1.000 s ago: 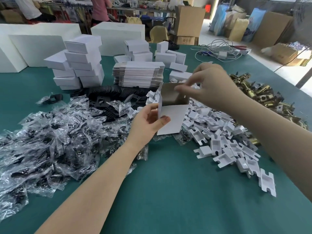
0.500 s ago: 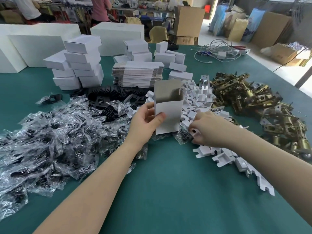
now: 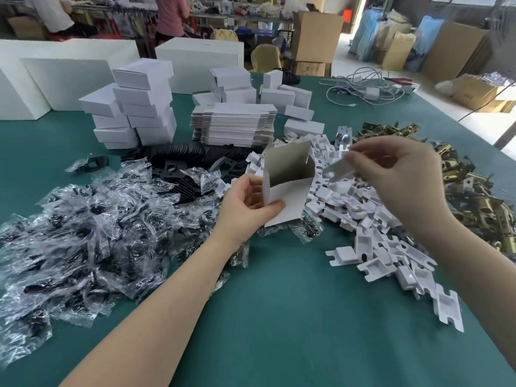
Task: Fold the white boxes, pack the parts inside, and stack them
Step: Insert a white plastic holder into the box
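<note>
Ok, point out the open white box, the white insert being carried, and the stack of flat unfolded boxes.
open white box [image 3: 287,202], head view, on its white front face.
white insert [image 3: 336,170], head view, on the blurred flat part left of the right hand's fingers.
stack of flat boxes [image 3: 234,124], head view, on its front edge.

Both hands raised — fingers pinched

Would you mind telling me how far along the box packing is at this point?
Done: closed white boxes are stacked at the back left. In hand: the left hand holds an open, folded box upright, while the right hand pinches a white plastic insert beside its mouth, not yet inside. Left: a stack of flat box blanks, plus piles of bagged parts, inserts and brass latches.
</note>
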A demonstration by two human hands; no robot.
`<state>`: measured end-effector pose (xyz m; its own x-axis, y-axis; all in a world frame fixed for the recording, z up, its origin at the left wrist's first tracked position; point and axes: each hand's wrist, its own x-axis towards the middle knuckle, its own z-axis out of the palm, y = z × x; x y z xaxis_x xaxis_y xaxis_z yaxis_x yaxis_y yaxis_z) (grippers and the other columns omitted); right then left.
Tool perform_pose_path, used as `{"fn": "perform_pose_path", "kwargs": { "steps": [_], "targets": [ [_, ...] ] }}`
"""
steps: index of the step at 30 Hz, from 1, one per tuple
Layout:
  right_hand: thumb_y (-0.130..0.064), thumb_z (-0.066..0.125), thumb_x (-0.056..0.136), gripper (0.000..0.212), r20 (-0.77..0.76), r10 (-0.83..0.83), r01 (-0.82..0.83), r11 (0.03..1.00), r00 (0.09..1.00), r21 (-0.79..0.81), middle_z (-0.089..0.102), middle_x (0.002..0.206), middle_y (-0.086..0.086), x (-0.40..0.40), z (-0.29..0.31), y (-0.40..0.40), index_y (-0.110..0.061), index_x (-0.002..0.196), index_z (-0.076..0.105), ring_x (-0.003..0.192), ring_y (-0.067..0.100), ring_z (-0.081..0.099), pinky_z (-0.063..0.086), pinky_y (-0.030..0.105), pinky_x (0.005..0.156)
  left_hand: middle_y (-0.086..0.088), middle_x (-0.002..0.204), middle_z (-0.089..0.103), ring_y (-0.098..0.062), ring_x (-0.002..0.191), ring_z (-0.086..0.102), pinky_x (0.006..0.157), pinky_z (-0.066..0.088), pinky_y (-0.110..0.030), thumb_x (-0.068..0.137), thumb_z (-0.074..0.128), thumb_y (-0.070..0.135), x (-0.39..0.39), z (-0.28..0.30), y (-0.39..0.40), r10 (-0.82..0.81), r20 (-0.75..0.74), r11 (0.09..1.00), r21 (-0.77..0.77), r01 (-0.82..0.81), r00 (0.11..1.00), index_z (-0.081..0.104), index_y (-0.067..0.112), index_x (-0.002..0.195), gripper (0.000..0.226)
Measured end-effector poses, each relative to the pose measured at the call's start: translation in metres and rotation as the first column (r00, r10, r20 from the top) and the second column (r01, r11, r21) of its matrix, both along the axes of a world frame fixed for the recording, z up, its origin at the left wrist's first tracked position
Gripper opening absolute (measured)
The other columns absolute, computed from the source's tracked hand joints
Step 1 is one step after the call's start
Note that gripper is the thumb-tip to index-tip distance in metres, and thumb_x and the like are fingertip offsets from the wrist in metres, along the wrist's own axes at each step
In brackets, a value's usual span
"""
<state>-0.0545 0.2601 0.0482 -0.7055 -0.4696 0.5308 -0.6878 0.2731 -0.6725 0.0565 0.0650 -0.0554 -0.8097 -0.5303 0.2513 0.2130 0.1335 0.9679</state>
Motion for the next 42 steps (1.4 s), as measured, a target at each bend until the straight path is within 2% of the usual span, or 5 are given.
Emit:
{"fn": "perform_pose_path", "kwargs": {
  "steps": [7, 13, 16, 33, 42],
  "targets": [
    [-0.017, 0.073, 0.090, 0.007, -0.248, 0.011, -0.067, 0.973, 0.969, -0.220, 0.070, 0.089, -0.005, 0.027, -0.002, 0.004, -0.017, 0.097, 0.071, 0.078, 0.012, 0.068, 0.057, 0.026, 0.074, 0.003, 0.084, 0.065, -0.018, 0.084, 0.064, 0.088, 0.054, -0.047, 0.062, 0.085, 0.015, 0.003, 0.000, 0.002, -0.049, 0.010, 0.999, -0.020, 0.049, 0.999, 0.059, 0.043, 0.072, 0.040],
    [-0.010, 0.075, 0.087, 0.007, -0.472, 0.113, -0.155, 0.987, 0.874, -0.051, 0.067, 0.083, -0.002, 0.032, -0.008, 0.002, -0.006, 0.093, 0.075, 0.073, 0.007, 0.061, 0.049, 0.011, 0.074, 0.010, 0.082, 0.070, -0.013, 0.083, 0.068, 0.083, 0.056, -0.037, 0.062, 0.085, 0.015, 0.002, 0.000, 0.003, -0.053, 0.020, 0.996, -0.066, 0.055, 0.998, 0.059, 0.043, 0.074, 0.040],
    [-0.004, 0.078, 0.083, 0.008, -0.541, 0.112, -0.109, 0.993, 0.834, 0.037, 0.070, 0.080, 0.007, 0.033, -0.012, -0.002, -0.004, 0.091, 0.076, 0.070, 0.018, 0.063, 0.052, 0.024, 0.069, 0.011, 0.081, 0.070, -0.011, 0.082, 0.067, 0.083, 0.056, -0.034, 0.062, 0.084, 0.015, 0.001, 0.000, 0.004, -0.059, 0.017, 0.995, -0.077, 0.060, 0.998, 0.060, 0.043, 0.074, 0.039],
    [-0.018, 0.075, 0.085, 0.009, -0.432, 0.123, -0.095, 0.992, 0.893, 0.086, 0.071, 0.075, 0.006, 0.032, 0.015, -0.040, -0.011, 0.091, 0.078, 0.069, 0.019, 0.062, 0.053, 0.035, 0.068, -0.041, 0.099, 0.059, -0.030, 0.083, 0.058, 0.081, 0.049, -0.066, 0.059, 0.083, 0.025, 0.000, 0.005, 0.004, 0.033, 0.007, 0.988, 0.150, -0.034, 0.999, 0.051, 0.022, 0.088, 0.043],
    [-0.024, 0.073, 0.088, 0.010, -0.328, 0.117, -0.034, 0.968, 0.937, 0.249, 0.072, 0.079, -0.001, 0.034, 0.016, -0.046, -0.017, 0.092, 0.079, 0.073, 0.013, 0.061, 0.048, 0.031, 0.075, -0.034, 0.092, 0.063, -0.023, 0.072, 0.056, 0.065, 0.051, -0.030, 0.074, 0.082, 0.003, 0.000, 0.000, 0.002, 0.009, 0.057, 0.997, 0.076, -0.014, 0.998, 0.050, 0.010, 0.095, 0.039]
  ]
}}
